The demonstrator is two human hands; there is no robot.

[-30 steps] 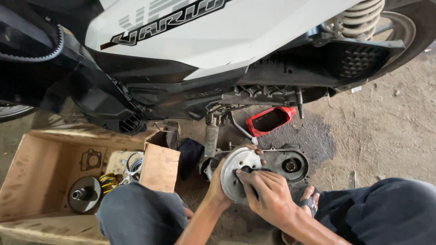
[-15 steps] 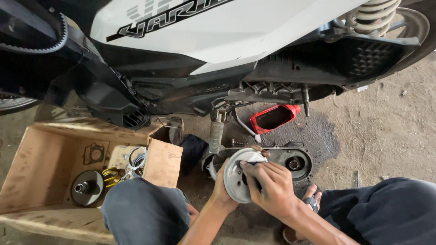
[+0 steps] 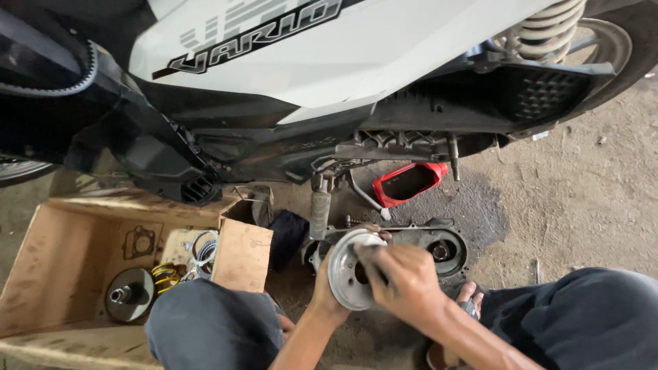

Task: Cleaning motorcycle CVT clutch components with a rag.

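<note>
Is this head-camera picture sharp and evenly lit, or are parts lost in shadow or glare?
Head view: soft daylight, no harsh glare; the white scooter body panel is bright but keeps detail; the black underside sinks into shadow; the round silver metal pulley disc, held by the left hand and rubbed by the right hand, looks reasonably sharp; the open brown cardboard box is evenly lit.

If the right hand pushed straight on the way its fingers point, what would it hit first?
The right hand points leftward into the round metal pulley disc that the left hand holds; its fingers already seem to touch the disc's face. That disc comes first, though depth is hard to judge.
</note>
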